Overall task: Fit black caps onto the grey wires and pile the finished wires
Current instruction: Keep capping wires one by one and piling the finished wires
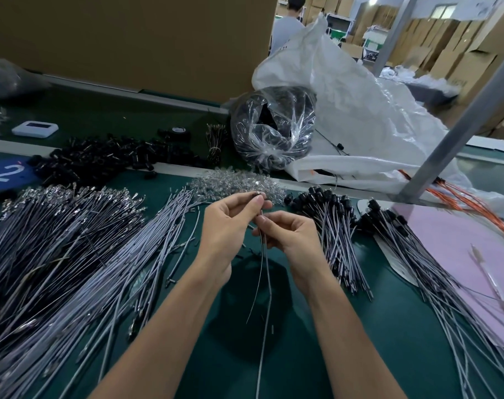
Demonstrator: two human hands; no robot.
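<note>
Behind, clear bag (299, 122) (black parts (266, 116)); left hand (227, 223), right hand (291, 231) pinch-tight on grey wires (266, 283).

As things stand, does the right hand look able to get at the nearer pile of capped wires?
Probably yes. The right hand hovers just left of the capped wires, only green mat between; but it pinches grey wires, and the left hand a black cap.

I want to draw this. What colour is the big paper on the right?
Pink. The paper shows in the head view, the only one.
</note>
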